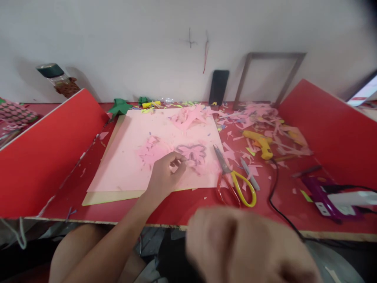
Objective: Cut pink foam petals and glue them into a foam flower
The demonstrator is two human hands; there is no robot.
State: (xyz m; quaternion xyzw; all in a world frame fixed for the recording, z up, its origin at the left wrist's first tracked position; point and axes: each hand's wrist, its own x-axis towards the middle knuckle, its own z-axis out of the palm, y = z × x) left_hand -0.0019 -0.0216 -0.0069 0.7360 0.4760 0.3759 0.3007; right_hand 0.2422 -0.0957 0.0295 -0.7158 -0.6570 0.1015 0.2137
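Note:
My left hand [167, 171] rests over the pink sheets [118, 157], its thumb and forefinger pinched at a small pale pink paper piece [191, 162]. Right beside those fingertips is a grey-outlined butterfly shape [193, 150]. Pink paper scraps [153, 151] lie to the left of the hand, and a larger cut pink piece [188, 118] is farther back on the sheets. Close to the camera, my right hand [244, 245] is raised before the table's front edge. Motion smears it, so its fingers cannot be made out.
Scissors with red and yellow handles [235, 177] lie right of the sheets, near a grey craft knife [250, 175]. A yellow glue gun [260, 142] trails a black cord. A purple power strip [332, 198] sits far right. Red panels [55, 151] flank the table; a phone [218, 87] leans on the wall.

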